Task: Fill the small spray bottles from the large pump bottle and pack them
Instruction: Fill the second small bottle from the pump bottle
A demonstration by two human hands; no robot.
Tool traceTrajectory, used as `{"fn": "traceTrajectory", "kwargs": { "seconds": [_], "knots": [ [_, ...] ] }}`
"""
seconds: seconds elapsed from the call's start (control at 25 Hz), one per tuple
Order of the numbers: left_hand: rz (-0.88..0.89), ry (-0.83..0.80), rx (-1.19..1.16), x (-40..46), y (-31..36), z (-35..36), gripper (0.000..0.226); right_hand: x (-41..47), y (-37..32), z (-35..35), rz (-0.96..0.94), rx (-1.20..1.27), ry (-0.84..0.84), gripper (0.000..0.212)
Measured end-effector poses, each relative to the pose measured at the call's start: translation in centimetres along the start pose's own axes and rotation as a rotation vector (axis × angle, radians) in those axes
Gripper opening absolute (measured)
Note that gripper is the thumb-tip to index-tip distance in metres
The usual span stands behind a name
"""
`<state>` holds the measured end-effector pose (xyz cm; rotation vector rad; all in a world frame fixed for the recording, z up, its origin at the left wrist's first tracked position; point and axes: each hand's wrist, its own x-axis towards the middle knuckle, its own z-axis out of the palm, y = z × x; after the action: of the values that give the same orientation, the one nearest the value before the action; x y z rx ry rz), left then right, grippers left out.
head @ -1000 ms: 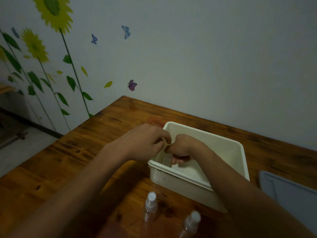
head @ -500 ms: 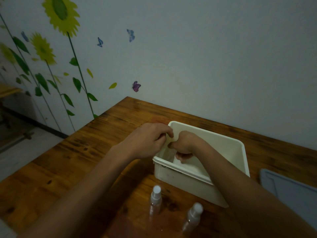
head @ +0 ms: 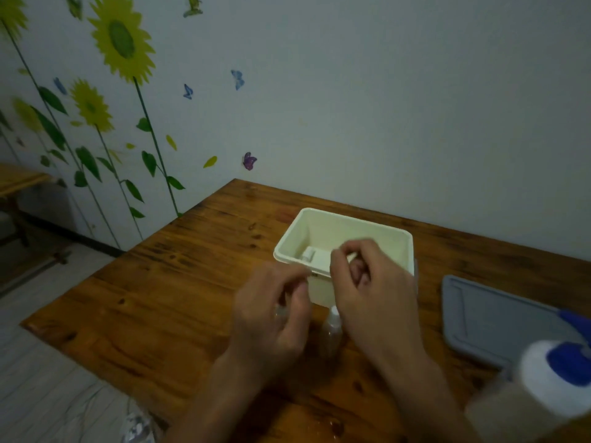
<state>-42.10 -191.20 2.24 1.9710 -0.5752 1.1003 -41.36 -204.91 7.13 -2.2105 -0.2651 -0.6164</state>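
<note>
A cream plastic bin (head: pixel 367 233) stands on the wooden table, and one small spray bottle (head: pixel 311 254) lies inside it at the near left. My left hand (head: pixel 271 321) is low in front of the bin, its fingers wrapped around a clear small spray bottle (head: pixel 281 311) that it mostly hides. Another small spray bottle (head: pixel 332 327) with a white cap stands upright between my hands. My right hand (head: pixel 374 292) hovers over the bin's near rim, fingers loosely curled and holding nothing. The large pump bottle (head: pixel 550 385) with its blue pump is blurred at the bottom right.
A grey lid or tray (head: pixel 492 321) lies flat to the right of the bin. The wooden table (head: pixel 160 298) ends at the left, with floor beyond it. The wall behind carries sunflower and butterfly stickers.
Both hands have come out of the bin and back toward me, leaving a small bottle inside. My left hand has dropped onto the left standing bottle. The view has tilted up.
</note>
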Motion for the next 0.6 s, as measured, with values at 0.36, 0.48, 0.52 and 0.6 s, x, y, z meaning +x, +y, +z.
{"fn": "traceTrajectory", "kwargs": {
  "seconds": [0.36, 0.48, 0.52, 0.6],
  "knots": [
    [-0.357, -0.34, 0.063, -7.0, 1.8, 2.8, 0.029, -5.5, 6.4, 1.6, 0.119, 0.056, -0.315, 0.015],
    [-0.311, -0.415, 0.167, -5.7, 1.9, 3.8, 0.052, -5.3, 6.6, -0.1, 0.152, 0.223, -0.199, 0.002],
    [-0.266, -0.437, 0.209, -4.9, 1.9, 4.1, 0.053, -5.2, 6.8, -0.7, 0.182, 0.29, -0.164, 0.003],
    [-0.184, -0.482, 0.206, -3.4, 1.8, 4.8, 0.047, -5.4, 7.6, -1.6, 0.252, 0.376, -0.096, 0.007]
  ]
}}
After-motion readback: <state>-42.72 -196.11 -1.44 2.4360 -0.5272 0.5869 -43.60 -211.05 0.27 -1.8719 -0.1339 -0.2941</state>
